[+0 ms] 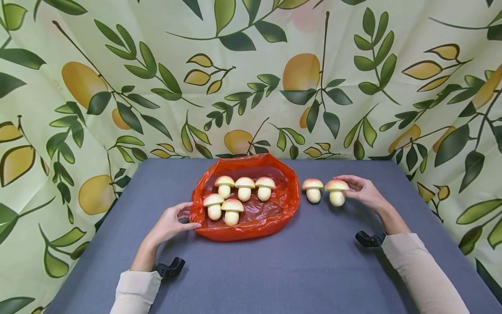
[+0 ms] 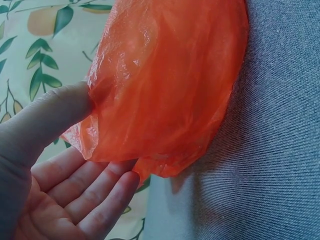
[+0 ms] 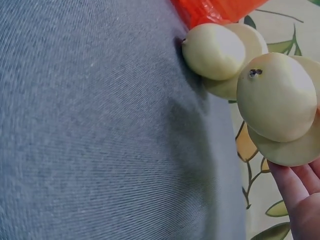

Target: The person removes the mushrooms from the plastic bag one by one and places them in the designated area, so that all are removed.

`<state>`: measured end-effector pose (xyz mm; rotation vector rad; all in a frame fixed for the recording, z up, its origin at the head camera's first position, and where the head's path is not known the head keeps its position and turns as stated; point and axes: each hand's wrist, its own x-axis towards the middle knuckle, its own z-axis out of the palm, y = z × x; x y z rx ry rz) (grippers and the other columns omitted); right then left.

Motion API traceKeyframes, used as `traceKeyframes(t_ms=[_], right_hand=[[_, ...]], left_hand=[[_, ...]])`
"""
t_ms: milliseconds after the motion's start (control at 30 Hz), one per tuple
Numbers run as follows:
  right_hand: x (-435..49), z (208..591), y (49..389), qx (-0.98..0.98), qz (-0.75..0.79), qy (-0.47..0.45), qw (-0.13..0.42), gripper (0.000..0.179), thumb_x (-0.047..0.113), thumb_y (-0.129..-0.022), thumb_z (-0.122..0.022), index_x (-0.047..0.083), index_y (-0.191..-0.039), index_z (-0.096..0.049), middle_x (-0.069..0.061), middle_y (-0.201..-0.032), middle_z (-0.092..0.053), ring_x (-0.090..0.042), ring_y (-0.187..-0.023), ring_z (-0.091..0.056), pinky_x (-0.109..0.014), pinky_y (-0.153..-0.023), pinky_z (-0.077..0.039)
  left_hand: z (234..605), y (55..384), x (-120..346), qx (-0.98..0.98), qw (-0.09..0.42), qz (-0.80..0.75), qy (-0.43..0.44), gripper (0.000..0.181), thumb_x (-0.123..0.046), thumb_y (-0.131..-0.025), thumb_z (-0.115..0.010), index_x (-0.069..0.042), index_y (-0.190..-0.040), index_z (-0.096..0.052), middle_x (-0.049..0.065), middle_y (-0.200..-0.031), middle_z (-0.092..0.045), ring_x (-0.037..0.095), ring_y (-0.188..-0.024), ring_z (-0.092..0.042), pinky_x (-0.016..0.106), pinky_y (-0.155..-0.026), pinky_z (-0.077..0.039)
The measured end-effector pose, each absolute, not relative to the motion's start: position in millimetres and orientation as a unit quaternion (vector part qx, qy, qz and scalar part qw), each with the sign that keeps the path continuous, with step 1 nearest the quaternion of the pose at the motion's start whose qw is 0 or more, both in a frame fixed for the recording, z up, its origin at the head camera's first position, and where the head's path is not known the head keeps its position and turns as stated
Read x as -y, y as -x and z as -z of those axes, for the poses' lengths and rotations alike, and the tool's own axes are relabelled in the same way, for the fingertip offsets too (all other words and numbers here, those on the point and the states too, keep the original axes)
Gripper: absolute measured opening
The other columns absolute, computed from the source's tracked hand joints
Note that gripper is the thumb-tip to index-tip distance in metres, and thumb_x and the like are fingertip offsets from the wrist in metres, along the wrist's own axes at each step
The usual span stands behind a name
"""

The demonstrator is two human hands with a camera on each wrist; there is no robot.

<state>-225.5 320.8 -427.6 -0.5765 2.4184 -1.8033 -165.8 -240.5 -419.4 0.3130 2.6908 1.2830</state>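
Right hand (image 1: 362, 194) pinches a mushroom (image 1: 337, 199) by the cap, left hand (image 1: 169, 223) grips the red bag (image 1: 239, 233); hold its mouth wide, tbh.

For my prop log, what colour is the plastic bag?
The plastic bag is red, clearest in the head view.

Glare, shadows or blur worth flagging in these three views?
Head: fairly even light, soft shadow beside the right sleeve. Left wrist: whitish glare streaks on the red plastic bag, left hand looks dim and bluish. Right wrist: broad soft-edged shadow across the gray tablecloth, nearer mushroom shaded toward its lower side. No strong motion blur in any view.
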Motion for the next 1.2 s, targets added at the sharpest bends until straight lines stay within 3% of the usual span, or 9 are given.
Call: traceKeyframes(t_ms=[233, 867, 1200], right_hand=[[-323, 437, 230, -0.792, 0.585, 0.173, 0.036, 0.042, -0.004, -0.089, -0.060, -0.009, -0.130, -0.050, 0.031, -0.112, -0.063, 0.018, -0.105, -0.058, -0.001, -0.083, -0.046], [-327, 450, 244, -0.798, 0.585, 0.140, 0.043, 0.042, 0.002, -0.091, -0.061, -0.003, -0.132, -0.052, 0.035, -0.109, -0.061, 0.021, -0.102, -0.055, -0.001, -0.081, -0.045], [-324, 454, 249, -0.788, 0.594, 0.153, 0.053, 0.044, 0.001, -0.091, -0.060, -0.010, -0.132, -0.048, 0.034, -0.110, -0.061, 0.020, -0.102, -0.056, -0.001, -0.081, -0.045]], left_hand=[[417, 163, 240, -0.895, 0.068, -0.425, -0.115, 0.066, -0.016, -0.079, -0.079, 0.012, -0.131, -0.049, 0.031, -0.127, -0.058, 0.040, -0.110, -0.063, 0.048, -0.095, -0.054], [420, 164, 241, -0.892, 0.070, -0.432, -0.115, 0.065, -0.015, -0.080, -0.078, 0.012, -0.131, -0.049, 0.032, -0.128, -0.057, 0.040, -0.111, -0.063, 0.048, -0.095, -0.054], [423, 167, 242, -0.893, 0.073, -0.431, -0.109, 0.067, -0.018, -0.079, -0.079, 0.010, -0.132, -0.049, 0.030, -0.128, -0.058, 0.040, -0.112, -0.062, 0.049, -0.097, -0.053]])
